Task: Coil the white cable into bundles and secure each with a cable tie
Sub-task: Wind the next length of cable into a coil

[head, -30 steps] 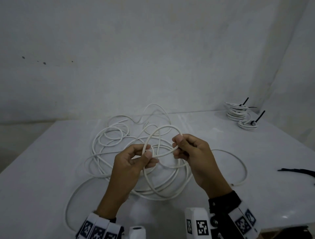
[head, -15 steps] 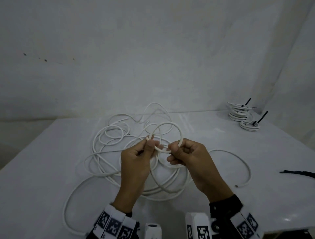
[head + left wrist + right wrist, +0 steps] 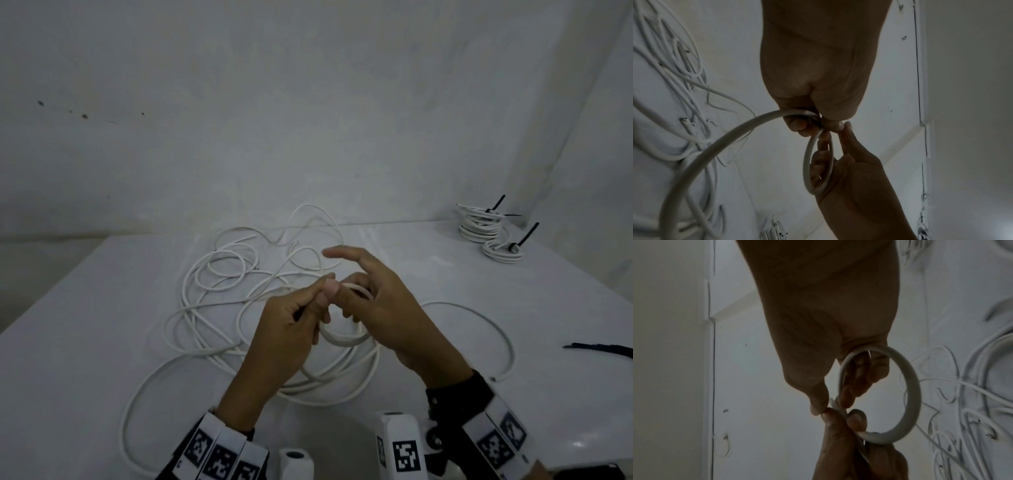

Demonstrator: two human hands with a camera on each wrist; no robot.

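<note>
A long white cable lies in loose tangles on the white table. Above it my left hand pinches the crossing of a small loop between thumb and index finger. My right hand has its middle fingers curled through that loop, while its index finger sticks out straight. In the left wrist view the loop hangs below my left hand. In the right wrist view my right hand pinches the loop at the crossing.
Two coiled white bundles, each with a black cable tie, sit at the table's back right corner by the wall. Loose black cable ties lie at the right edge. One cable end rests near my right wrist.
The wide upright loop has shrunk to a small ring held low between my hands. My hands have come together, and the right index finger has lifted off the cable.
</note>
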